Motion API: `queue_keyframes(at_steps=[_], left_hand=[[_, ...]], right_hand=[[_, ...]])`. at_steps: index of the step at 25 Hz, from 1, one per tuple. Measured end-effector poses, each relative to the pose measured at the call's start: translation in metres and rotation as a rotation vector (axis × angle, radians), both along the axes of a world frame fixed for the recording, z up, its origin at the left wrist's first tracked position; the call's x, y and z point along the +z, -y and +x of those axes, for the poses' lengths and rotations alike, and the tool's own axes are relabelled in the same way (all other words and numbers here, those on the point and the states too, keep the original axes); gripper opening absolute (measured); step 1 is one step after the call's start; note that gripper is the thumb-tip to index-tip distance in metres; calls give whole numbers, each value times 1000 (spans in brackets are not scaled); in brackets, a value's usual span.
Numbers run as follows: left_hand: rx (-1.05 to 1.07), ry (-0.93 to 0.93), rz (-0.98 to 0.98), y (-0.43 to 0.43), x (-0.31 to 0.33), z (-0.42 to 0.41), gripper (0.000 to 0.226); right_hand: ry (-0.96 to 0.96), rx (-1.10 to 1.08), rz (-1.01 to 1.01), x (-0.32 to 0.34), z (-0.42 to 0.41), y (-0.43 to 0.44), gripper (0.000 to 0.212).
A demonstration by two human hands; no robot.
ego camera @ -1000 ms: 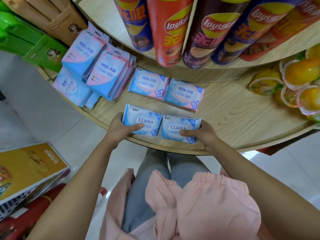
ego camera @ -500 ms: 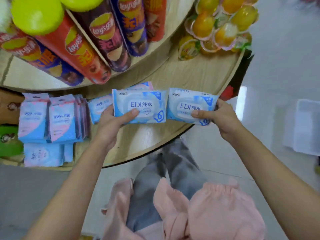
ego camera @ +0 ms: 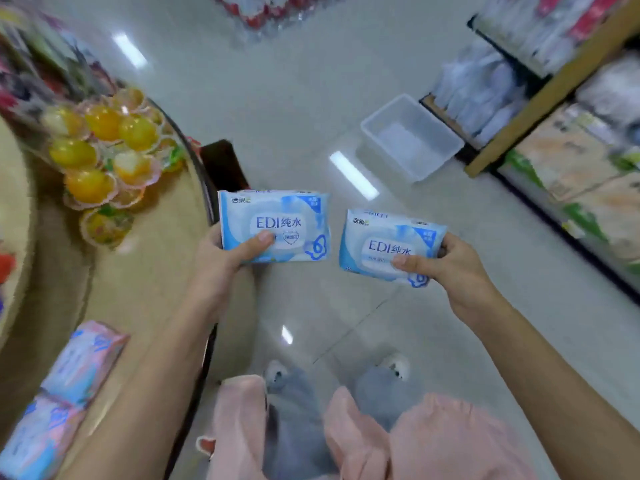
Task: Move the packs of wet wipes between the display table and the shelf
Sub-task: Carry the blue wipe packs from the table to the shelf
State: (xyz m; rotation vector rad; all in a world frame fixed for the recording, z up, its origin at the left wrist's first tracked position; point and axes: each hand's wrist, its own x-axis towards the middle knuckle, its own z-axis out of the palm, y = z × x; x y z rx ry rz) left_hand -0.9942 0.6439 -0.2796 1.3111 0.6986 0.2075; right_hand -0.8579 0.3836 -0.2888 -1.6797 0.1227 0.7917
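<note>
My left hand (ego camera: 225,258) grips a blue wet wipes pack (ego camera: 277,220) with "EDI" on its face, thumb across the front. My right hand (ego camera: 446,265) grips a second blue EDI pack (ego camera: 384,240) the same way. Both packs hang in the air over the floor, to the right of the round wooden display table (ego camera: 145,271). Two pink-and-blue wipes packs (ego camera: 69,386) lie on that table at the lower left. The shelf (ego camera: 554,81) stands at the upper right, its goods blurred.
A heap of orange jelly cups (ego camera: 104,150) sits on the table's far side. An empty clear plastic bin (ego camera: 412,136) stands on the tiled floor beside the shelf. A dark box (ego camera: 221,164) sits by the table's edge. My feet show below.
Both hands lifted the two EDI packs off the table and carried them rightward. The view has swung from the table toward the aisle floor and the shelf.
</note>
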Motion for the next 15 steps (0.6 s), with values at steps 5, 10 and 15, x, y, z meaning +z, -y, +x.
queue_keyframes(at_steps=[5, 10, 15], left_hand=[[-265, 10, -28, 141, 6, 136, 43], [-505, 27, -70, 274, 8, 233, 37], [-674, 54, -97, 362, 16, 342, 62]], right_hand=[[27, -277, 4, 19, 61, 164, 61], [149, -516, 5, 55, 129, 295, 68], [220, -751, 26, 71, 194, 388, 64]])
